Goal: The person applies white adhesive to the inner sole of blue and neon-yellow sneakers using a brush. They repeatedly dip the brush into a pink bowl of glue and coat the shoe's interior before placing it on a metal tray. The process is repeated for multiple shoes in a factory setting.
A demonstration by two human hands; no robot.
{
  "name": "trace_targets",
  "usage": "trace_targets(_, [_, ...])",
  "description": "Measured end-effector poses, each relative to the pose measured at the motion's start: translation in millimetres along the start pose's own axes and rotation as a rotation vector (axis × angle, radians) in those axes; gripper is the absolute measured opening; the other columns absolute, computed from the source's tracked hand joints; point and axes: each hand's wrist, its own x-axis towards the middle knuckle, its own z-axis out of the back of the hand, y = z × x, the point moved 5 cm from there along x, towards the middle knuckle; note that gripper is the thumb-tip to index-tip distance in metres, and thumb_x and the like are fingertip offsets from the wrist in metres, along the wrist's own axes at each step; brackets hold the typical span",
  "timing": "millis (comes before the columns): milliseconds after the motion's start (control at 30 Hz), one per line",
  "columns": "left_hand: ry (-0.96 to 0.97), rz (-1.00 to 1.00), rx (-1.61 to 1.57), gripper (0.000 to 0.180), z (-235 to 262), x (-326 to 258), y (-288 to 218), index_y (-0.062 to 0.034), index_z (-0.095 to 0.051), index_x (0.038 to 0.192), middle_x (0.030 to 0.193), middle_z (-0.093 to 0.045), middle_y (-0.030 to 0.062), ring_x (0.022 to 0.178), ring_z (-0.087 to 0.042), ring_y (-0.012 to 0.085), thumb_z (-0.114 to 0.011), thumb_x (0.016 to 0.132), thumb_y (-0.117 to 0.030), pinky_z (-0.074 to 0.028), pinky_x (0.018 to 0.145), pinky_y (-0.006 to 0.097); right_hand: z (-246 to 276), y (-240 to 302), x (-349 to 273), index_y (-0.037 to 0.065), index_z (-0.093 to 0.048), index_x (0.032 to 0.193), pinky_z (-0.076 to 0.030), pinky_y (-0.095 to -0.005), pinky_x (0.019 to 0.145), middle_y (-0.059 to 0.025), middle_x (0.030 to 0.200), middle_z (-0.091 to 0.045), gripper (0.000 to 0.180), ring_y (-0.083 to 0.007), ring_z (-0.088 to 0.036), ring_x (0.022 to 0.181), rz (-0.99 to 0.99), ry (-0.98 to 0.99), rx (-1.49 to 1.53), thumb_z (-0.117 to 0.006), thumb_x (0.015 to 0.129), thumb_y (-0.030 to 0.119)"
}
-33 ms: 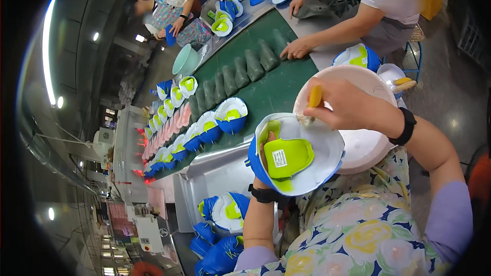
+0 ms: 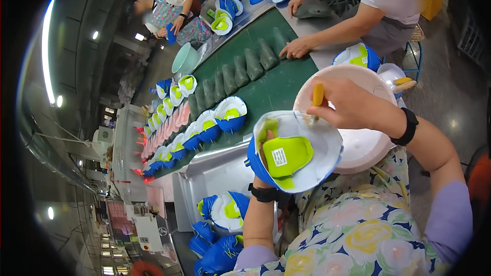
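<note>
My left hand [image 2: 264, 149], mostly hidden, holds a blue shoe upper [image 2: 325, 148] from its left side, fingers partly inside the opening. The upper's white underside and lime-green insole flap with a white label face up. Above its far rim, my right hand [image 2: 340, 103] is closed around a small brush with a yellow handle [image 2: 318, 94]. The pale bristles [image 2: 309, 119] touch or nearly touch the white edge. Right behind the upper stands a pale pink basin [image 2: 360, 156], which the right forearm crosses.
On the green conveyor belt [image 2: 261, 99] stand dark shoe lasts [image 2: 240, 71], pink pieces [image 2: 176, 120] and a row of blue uppers [image 2: 230, 117]. More uppers [image 2: 225, 212] lie in a metal tray [image 2: 209, 174]. A co-worker's hand [image 2: 296, 48] reaches the belt's far edge. Another person stands far left.
The brush and my right hand have shifted slightly right, with the bristles a little further over the white edge. The held upper has moved slightly up and left.
</note>
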Motion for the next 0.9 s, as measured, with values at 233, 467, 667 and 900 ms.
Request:
trace_targets(233, [0.115,-0.002,0.069,0.045,15.4,24.2,5.7,-0.0083,-0.057,0.134,0.115,-0.071,0.0117,0.096,-0.072,0.0247,-0.056,0.103,-0.041,-0.062,0.083,0.042,2.7,-27.7,-35.6,-0.003,-0.060,0.102,-0.051,-0.0349,0.064,-0.0153,0.082,-0.068,0.027,-0.0248,-0.065,0.068,-0.383,0.099,0.131,-0.072,0.088,0.017])
trace_targets(467, [0.176,0.158,-0.185,0.056,56.6,23.2,23.1,-0.0050,-0.052,0.141,0.126,-0.067,0.0165,0.111,-0.068,0.0281,-0.054,0.102,-0.045,-0.059,0.092,0.040,42.4,-49.6,-82.5,0.001,-0.059,0.104,-0.055,-0.0242,0.072,-0.0073,0.095,-0.066,0.018,-0.0123,-0.066,0.080,-0.414,-0.315,0.592,-0.069,0.094,0.012])
trace_targets(667, [0.328,0.389,-0.223,0.058,31.4,-4.3,39.0,-0.0043,-0.050,0.143,0.128,-0.065,0.0177,0.113,-0.067,0.0295,-0.054,0.102,-0.046,-0.059,0.093,0.040,33.7,-37.7,-79.0,0.005,-0.060,0.104,-0.050,-0.0365,0.090,-0.0065,0.097,-0.067,0.016,-0.0188,-0.064,0.095,-0.261,-0.300,0.384,-0.069,0.091,0.006])
trace_targets(900, [0.420,0.618,-0.379,0.062,-10.9,-13.7,66.5,-0.0035,-0.048,0.145,0.130,-0.064,0.0191,0.116,-0.065,0.0311,-0.055,0.102,-0.047,-0.058,0.095,0.040,3.2,-20.4,-50.3,0.005,-0.064,0.107,-0.043,-0.0437,0.091,-0.0109,0.102,-0.066,0.028,-0.0329,-0.059,0.099,0.149,0.005,-0.058,-0.064,0.080,-0.003])
